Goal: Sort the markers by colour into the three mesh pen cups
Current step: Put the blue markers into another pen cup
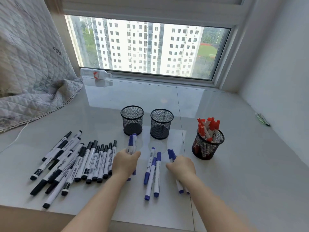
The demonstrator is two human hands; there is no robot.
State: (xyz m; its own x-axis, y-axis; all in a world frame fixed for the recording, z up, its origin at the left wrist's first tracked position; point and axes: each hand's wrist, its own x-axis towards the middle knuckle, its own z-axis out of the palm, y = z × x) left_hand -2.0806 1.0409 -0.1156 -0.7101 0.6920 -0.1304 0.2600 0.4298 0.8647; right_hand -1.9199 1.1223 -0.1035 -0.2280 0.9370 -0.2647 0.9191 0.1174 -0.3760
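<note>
While both hands grip blue markers, left hand [125,162] closed on two, right hand [182,166] closed on a few, w/ three more [153,171] loose btwn them near the empty cups [161,123], they look light, stiff, slick-barrelled, so pinch mid-barrel.

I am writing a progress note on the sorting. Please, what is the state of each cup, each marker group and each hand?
Left cup: empty.
Middle cup: empty.
Right cup: holds red markers.
Black markers: lying loose.
Blue markers: lying loose between the hands.
Left hand: gripping blue markers.
Right hand: gripping blue markers.
</note>
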